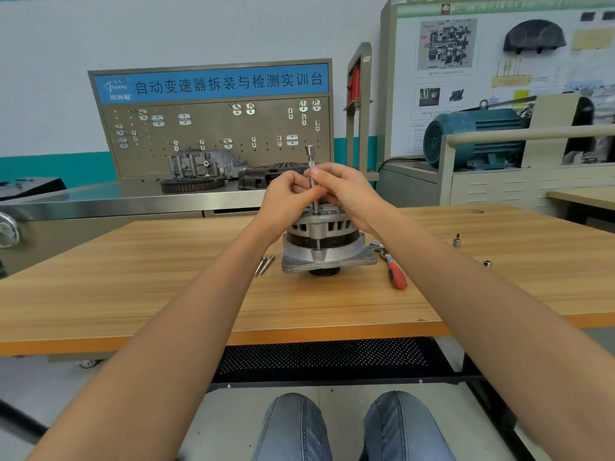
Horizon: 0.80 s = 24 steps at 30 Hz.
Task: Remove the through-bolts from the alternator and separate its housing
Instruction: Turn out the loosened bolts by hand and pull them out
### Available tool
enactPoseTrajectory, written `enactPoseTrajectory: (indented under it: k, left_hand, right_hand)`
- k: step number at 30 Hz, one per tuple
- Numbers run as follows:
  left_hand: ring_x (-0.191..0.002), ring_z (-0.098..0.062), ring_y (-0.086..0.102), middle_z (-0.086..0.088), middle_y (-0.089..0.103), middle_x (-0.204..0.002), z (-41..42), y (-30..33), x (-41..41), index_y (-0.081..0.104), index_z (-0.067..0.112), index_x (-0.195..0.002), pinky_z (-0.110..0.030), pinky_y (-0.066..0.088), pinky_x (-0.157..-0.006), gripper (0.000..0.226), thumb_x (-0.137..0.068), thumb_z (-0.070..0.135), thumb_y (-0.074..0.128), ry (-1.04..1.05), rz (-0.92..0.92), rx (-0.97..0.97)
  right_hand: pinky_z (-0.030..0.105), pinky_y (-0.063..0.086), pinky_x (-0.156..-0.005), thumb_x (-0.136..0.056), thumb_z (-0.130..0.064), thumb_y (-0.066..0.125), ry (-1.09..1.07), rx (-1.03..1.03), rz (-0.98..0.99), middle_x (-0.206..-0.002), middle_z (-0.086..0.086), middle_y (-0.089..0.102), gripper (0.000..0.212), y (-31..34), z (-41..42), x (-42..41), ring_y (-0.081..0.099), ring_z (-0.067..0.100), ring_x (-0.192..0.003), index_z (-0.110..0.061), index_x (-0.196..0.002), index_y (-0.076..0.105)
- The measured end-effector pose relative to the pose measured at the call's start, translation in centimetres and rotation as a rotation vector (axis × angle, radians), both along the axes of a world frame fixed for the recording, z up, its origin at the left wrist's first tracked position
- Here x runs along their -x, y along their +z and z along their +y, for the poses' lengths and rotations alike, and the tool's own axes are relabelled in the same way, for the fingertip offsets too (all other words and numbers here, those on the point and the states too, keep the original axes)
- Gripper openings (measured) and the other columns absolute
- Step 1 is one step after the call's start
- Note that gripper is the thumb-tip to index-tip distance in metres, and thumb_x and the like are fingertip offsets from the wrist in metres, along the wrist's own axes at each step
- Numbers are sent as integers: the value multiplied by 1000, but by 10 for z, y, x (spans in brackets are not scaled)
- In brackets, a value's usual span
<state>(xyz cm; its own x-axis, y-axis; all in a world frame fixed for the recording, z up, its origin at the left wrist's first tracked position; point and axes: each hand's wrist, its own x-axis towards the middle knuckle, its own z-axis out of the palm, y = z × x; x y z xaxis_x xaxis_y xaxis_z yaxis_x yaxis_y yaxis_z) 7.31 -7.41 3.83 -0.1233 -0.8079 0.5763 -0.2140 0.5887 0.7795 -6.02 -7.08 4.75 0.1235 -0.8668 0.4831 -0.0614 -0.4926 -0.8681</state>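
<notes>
Alternator (324,241): upright on desk (166,287).
Left hand (289,194), right hand (346,186): grip closed on extension bar (311,168), vertical.
Bolts (264,265): left of alternator.
Ratchet (392,266): right.

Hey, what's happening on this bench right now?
A person is taking apart an alternator that stands upright on a wooden table. Both hands, the left hand and the right hand, pinch a slim extension bar held vertically over the top of the housing, apparently on a through-bolt. Two removed bolts lie on the table left of the alternator. A red-handled ratchet lies to its right, unused. The housing halves look still joined.
</notes>
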Motion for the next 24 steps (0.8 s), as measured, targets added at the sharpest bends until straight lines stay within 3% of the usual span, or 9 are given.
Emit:
enactPoseTrajectory:
  k: [4,7,12,15,19,24]
  left_hand:
    - [-48,9,50,17,58,-54,4,1,-4,62,22,-81,-4,37,-47,10,-90,18,64,-40,-43,19]
    - [-42,7,46,20,55,-46,6,1,-7,66,22,-81,-6,33,-42,14,-93,18,60,-68,-47,15]
    - [-45,8,46,9,54,-61,3,0,-1,57,17,-73,-6,37,-48,18,-87,19,69,2,14,27]
    - [-44,7,44,10,50,-59,3,-1,1,54,18,-71,-7,36,-47,22,-86,20,71,11,15,25]
    - [-47,10,50,20,58,-51,7,0,-5,65,18,-87,-4,36,-45,4,-91,18,64,-55,-46,21]
    - [-42,9,48,21,56,-47,8,1,-7,65,21,-81,-5,33,-41,13,-92,17,62,-69,-37,1]
  right_hand:
    - [31,47,-99,-97,-20,49,6,-17,2,-110,0,67,19,1,0,-2,60,15,-109,-21,-105,66]
    - [29,48,-97,-98,-20,47,12,-31,2,-112,4,67,21,2,0,-1,61,16,-110,-18,-107,67]
    - [35,46,-101,-92,-33,58,4,-49,12,-114,7,65,30,1,0,-4,59,18,-111,-13,-114,62]
    - [38,48,-99,-90,-27,62,-23,-13,5,-104,4,64,12,0,0,-5,60,22,-108,-17,-97,62]
    - [34,50,-96,-94,-21,57,13,-10,-24,-101,4,65,8,0,0,0,61,23,-107,-17,-94,63]
    - [33,47,-100,-99,-22,45,4,-19,41,-108,3,68,21,2,3,-4,61,17,-108,-21,-102,66]
